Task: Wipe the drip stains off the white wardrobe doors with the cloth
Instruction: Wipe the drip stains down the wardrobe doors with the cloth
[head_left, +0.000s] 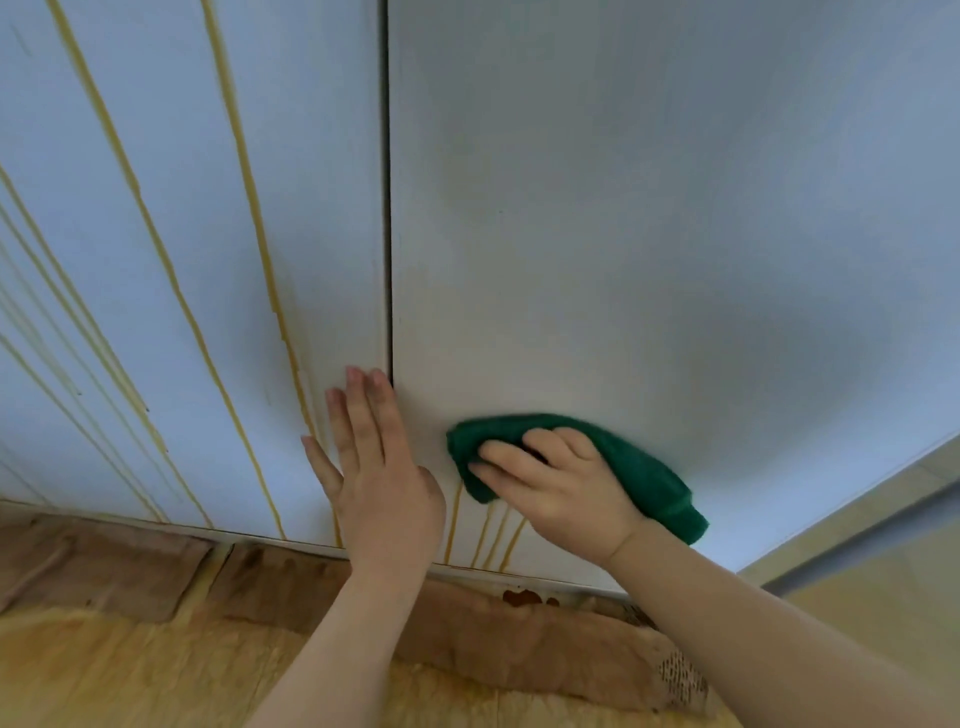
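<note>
The cloth (631, 470), green and bunched, was pressed low against the right wardrobe door (649, 234) under the right hand (558, 483), whose fingers gripped it. Short yellow drips (496, 535) ran below it to the door's bottom edge. The left hand (376, 467) lay flat, fingers spread, beside the centre gap (387, 208). Above, the right door was clean; the left door (171, 208) carried long streaks (249, 197).

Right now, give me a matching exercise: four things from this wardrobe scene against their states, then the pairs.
Things:
1. left hand
2. right hand
3. left door
4. right door

States:
A. mostly clean, short drips at the bottom
B. pressing the cloth
C. long yellow streaks top to bottom
D. flat and empty by the door gap

Pairs: 1-D, 2-B, 3-C, 4-A
</note>
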